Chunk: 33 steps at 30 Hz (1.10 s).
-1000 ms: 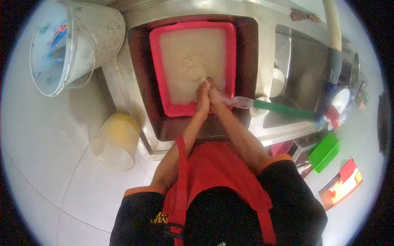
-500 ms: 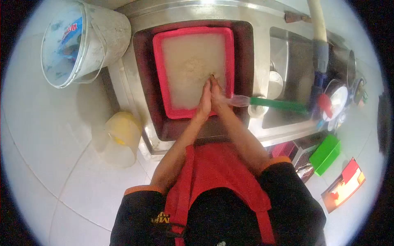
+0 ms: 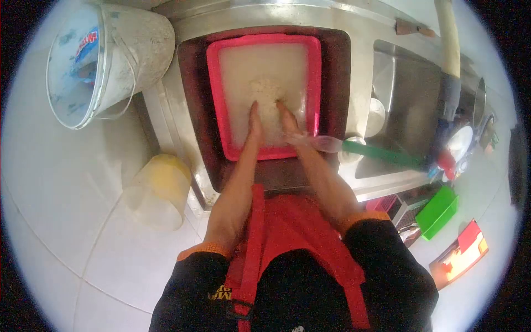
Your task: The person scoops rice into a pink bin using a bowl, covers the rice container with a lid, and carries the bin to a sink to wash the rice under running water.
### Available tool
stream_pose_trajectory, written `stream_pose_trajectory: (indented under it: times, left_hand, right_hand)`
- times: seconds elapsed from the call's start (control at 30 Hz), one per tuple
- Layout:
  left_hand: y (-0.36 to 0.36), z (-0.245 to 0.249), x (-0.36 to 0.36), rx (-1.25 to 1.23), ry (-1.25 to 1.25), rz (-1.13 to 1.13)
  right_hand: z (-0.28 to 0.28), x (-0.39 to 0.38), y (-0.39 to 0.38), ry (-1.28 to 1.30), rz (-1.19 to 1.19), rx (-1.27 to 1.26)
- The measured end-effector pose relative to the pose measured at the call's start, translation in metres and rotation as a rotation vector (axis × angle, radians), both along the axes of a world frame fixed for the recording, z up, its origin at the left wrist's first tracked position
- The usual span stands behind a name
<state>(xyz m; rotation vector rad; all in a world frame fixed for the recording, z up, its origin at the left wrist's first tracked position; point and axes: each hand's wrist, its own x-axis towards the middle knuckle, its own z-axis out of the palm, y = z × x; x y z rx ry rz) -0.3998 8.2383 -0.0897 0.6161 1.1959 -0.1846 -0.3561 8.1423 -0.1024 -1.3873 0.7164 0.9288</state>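
A pink rectangular tub (image 3: 217,99) holds cloudy whitish water, with a pale grainy heap (image 3: 268,91), looking like rice, near its middle. Just in front of the heap, my left hand (image 3: 255,123) dips into the water edge-on, its fingers stretched forward. My right hand (image 3: 286,117) is in the water opposite it, a gap between the two and its fingers also extended. Both are open, though the murky water partly hides the fingers. A green hose (image 3: 381,154) with a clear end lies by my right wrist, and water seems to run from it there.
The tub sits inside a dark sink basin (image 3: 196,110) in a steel counter. A white bucket (image 3: 138,50) stands at left, above a yellowish container (image 3: 160,188). On the right are a second sink (image 3: 406,105), a thick pipe (image 3: 449,44), dishes and a green basket (image 3: 437,213).
My hands, pressed together half a second ago, have parted. The left has moved left in the tub, and the right remains near the hose end. The view has shifted slightly.
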Motion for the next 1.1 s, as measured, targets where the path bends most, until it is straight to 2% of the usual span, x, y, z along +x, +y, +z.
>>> stream_pose_trajectory:
  times: [0.03, 0.07, 0.13, 0.17, 0.23, 0.27, 0.33, 0.37, 0.43, 0.47, 0.53, 0.57, 0.6, 0.67, 0.7, 0.73, 0.77, 0.8, 0.87, 0.9, 0.97, 1.0, 1.07, 1.1]
  left_hand:
    - [-0.006, -0.003, 0.001, -0.107, -0.114, 0.032]
    - [-0.017, -0.013, -0.006, -0.110, -0.111, 0.033]
    - [-0.038, -0.037, -0.024, 0.208, -0.096, -0.157]
    - [-0.042, -0.025, -0.025, 0.207, -0.095, -0.159]
    - [-0.042, 0.010, -0.016, 0.310, -0.147, -0.245]
    - [-0.042, 0.005, -0.015, 0.312, -0.155, -0.243]
    - [-0.044, -0.009, -0.021, 0.258, -0.112, -0.126]
    - [-0.046, -0.010, -0.020, 0.259, -0.118, -0.124]
    - [-0.047, -0.010, -0.019, 0.241, -0.189, -0.114]
    - [-0.047, -0.010, -0.020, 0.232, -0.222, -0.113]
    - [-0.047, -0.013, -0.020, 0.207, -0.290, -0.109]
    - [-0.037, 0.007, -0.006, 0.202, -0.326, -0.135]
    - [-0.037, 0.001, -0.003, 0.195, -0.326, -0.130]
    - [-0.034, -0.013, 0.002, 0.115, -0.327, -0.133]
    - [-0.042, -0.026, 0.001, 0.269, -0.251, -0.072]
    - [-0.037, -0.024, 0.003, 0.269, -0.245, -0.073]
    - [-0.029, -0.019, 0.006, 0.488, -0.054, -0.201]
    - [-0.022, -0.024, 0.002, 0.700, 0.143, -0.329]
    - [0.016, -0.053, -0.017, 0.685, 0.214, -0.311]
    - [0.025, -0.072, -0.026, 0.676, 0.277, -0.290]
    - [0.022, -0.098, -0.037, 0.586, 0.205, -0.228]
    - [0.021, -0.108, -0.043, 0.496, 0.127, -0.167]
    - [0.019, -0.125, -0.048, 0.316, -0.038, -0.042]
    - [0.020, -0.118, -0.042, 0.225, -0.123, 0.020]
  right_hand:
    - [0.014, 0.000, 0.004, 0.016, 0.017, 0.010]
    - [0.011, -0.002, 0.002, 0.019, 0.018, 0.007]
    - [0.000, -0.010, -0.003, -0.171, 0.093, -0.070]
    - [0.010, -0.009, -0.003, -0.170, 0.091, -0.070]
    - [0.042, -0.001, 0.002, 0.192, -0.103, 0.048]
    - [0.036, -0.012, -0.001, 0.184, -0.102, 0.050]
    - [0.009, -0.044, -0.010, -0.208, 0.066, -0.173]
    - [0.009, -0.037, -0.011, -0.213, 0.067, -0.172]
    - [0.015, -0.015, -0.008, 0.097, -0.126, 0.076]
    - [0.027, -0.016, -0.005, 0.097, -0.130, 0.080]
    - [0.070, -0.012, 0.007, -0.130, 0.047, -0.059]
    - [0.099, 0.000, 0.019, 0.011, 0.064, -0.097]
    - [0.073, -0.005, 0.011, 0.012, 0.068, -0.105]
    - [0.001, -0.011, -0.003, -0.185, 0.086, -0.057]
    - [-0.013, -0.007, -0.005, -0.183, 0.087, -0.056]
    - [-0.025, -0.004, -0.009, -0.589, 0.314, -0.311]
    - [-0.034, -0.001, -0.014, -0.994, 0.545, -0.568]
    - [-0.038, 0.002, -0.020, -0.986, 0.549, -0.568]
    - [-0.045, 0.005, -0.028, -0.737, 1.025, -0.998]
    - [-0.041, 0.011, -0.024, -0.733, 1.030, -0.995]
    - [-0.025, 0.024, -0.009, -0.207, 0.494, -0.660]
    - [-0.037, 0.017, -0.010, -0.203, 0.496, -0.658]
    - [-0.056, 0.005, -0.011, -0.107, -0.165, 0.067]
    - [-0.042, 0.007, -0.007, -0.110, -0.165, 0.069]
